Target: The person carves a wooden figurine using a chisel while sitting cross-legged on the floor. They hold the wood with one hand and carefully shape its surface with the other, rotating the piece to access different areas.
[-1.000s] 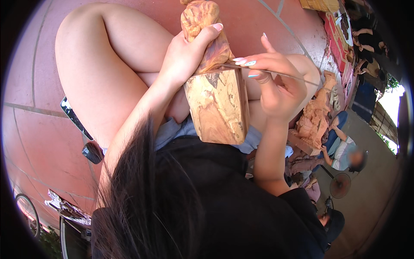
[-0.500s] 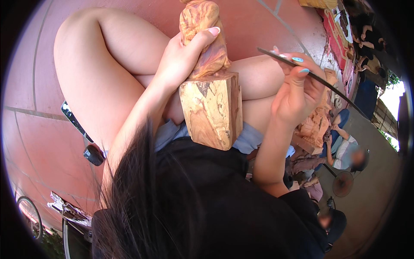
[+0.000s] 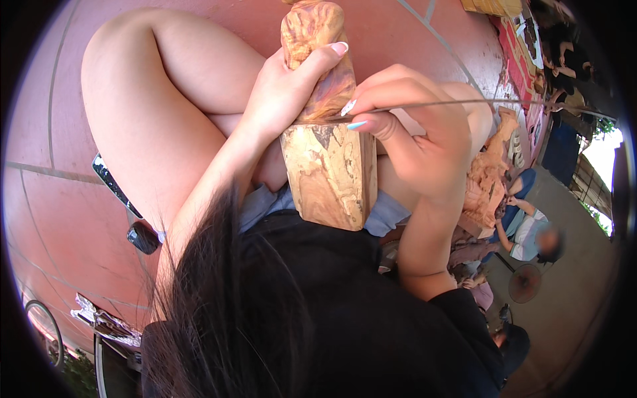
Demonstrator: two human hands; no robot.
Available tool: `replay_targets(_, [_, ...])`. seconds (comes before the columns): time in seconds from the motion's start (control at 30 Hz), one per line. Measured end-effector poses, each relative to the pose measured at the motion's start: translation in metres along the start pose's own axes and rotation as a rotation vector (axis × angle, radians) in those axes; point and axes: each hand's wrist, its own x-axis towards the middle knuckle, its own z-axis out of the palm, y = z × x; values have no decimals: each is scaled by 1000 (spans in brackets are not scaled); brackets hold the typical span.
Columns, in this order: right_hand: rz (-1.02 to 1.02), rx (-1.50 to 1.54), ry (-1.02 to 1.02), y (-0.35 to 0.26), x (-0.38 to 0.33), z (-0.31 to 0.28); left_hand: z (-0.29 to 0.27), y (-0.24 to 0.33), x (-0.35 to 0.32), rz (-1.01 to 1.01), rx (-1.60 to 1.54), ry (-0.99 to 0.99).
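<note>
A carved wooden figure (image 3: 317, 30) with rounded folds rises from an uncarved block base (image 3: 325, 176) that rests against my lap. My left hand (image 3: 282, 89) is wrapped round the lower part of the figure, thumb across its front. Between thumb and fingertips my right hand (image 3: 415, 126) pinches a long, thin dark strip (image 3: 458, 103), seen nearly edge-on; whether it is a file or a strip of abrasive I cannot tell. Its near end is at the groove where figure and base meet, partly hidden by my fingertips.
More carved wood (image 3: 488, 179) stands to the right beyond my right knee. Further right, a person (image 3: 527, 229) sits near a round fan (image 3: 524, 283). Cardboard (image 3: 494, 6) lies at the top right, on reddish floor tiles (image 3: 66, 232).
My right hand has moved left and in to the carving, bringing the strip from the air to the groove above the base. The carving has shifted slightly right in my left hand.
</note>
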Motion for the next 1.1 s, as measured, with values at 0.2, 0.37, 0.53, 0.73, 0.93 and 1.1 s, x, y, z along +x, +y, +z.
replay_targets(0.2, [-25, -99, 9, -3, -2, 6, 4, -2, 2, 15, -55, 1])
replay_targets(0.37, [-28, -195, 191, -5, -14, 21, 3, -4, 5, 23, -34, 44])
replay_targets(0.53, [-9, -164, 389, -2, -28, 30, 8, -5, 6, 72, -3, 41])
replay_targets(0.73, [92, 156, 708, 1, -28, 19, 7, -10, 4, 73, -33, 65])
replay_targets(0.93, [-8, -126, 293, -5, -20, 15, 9, -5, 1, 95, -32, 58])
replay_targets(1.1, [50, -104, 175, -4, -4, 17, 10, -4, 1, 114, -20, 71])
